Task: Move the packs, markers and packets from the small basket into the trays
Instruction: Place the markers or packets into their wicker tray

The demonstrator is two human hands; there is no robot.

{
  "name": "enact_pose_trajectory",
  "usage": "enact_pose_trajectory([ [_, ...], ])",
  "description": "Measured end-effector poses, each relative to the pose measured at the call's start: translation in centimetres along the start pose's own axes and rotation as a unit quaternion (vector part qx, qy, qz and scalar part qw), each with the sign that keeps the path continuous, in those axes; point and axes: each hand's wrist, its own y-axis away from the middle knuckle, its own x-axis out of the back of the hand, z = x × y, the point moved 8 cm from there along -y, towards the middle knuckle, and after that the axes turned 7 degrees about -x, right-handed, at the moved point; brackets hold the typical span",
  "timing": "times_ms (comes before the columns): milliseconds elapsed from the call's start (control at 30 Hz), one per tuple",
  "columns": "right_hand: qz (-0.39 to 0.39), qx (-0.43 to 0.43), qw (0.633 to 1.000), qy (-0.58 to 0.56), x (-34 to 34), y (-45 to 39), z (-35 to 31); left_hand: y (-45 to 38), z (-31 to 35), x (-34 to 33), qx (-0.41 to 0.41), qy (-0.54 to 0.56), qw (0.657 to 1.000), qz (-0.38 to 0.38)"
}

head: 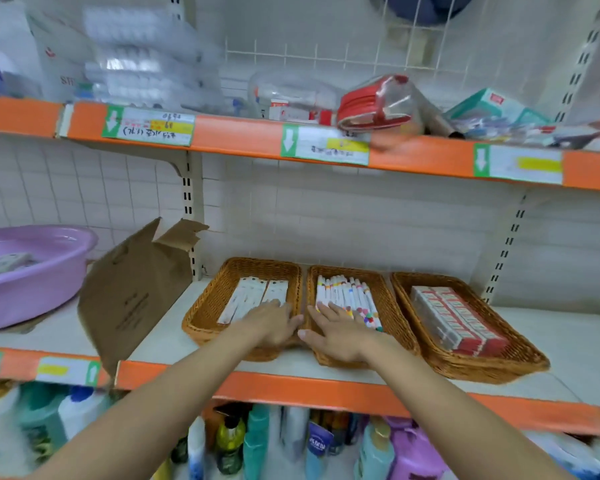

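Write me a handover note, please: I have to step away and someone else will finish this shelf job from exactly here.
Left hand: flat and open on the near end of the left tray, over the white packets; it holds nothing.
Right hand: flat and open on the near end of the middle tray, its fingers on the markers; it holds nothing.
Right tray: red packs lie in rows.
Done: all three trays hold their kind of item.
Left: the small basket is out of view, so check whether anything remains in it.
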Motion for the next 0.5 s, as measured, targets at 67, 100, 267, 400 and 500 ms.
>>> enact_pose_trajectory([
  [67, 0.007, -0.008, 1.0, 0.006, -0.3, 1.9, 1.8, 1.0, 2.7, -0.3, -0.009, -0.012, 1.0, 0.001],
  [100, 0.007, -0.013, 1.0, 0.007, -0.4, 2.8, 2.8, 1.5, 4.1, -0.5, -0.013, -0.022, 1.0, -0.005],
  [267, 0.011, -0.046, 0.999, 0.021, -1.8, 7.3, 8.5, 3.7, 10.9, -2.5, -0.011, -0.047, 0.997, -0.052],
  [400, 0.035, -0.084, 0.996, 0.023, -3.3, 10.9, 14.0, 4.4, 16.2, -4.4, -0.035, -0.062, 0.995, -0.063],
  [500, 0.043, -0.099, 0.994, -0.007, -4.0, 12.9, 17.4, 4.1, 19.7, -5.1, -0.048, -0.079, 0.994, -0.063],
])
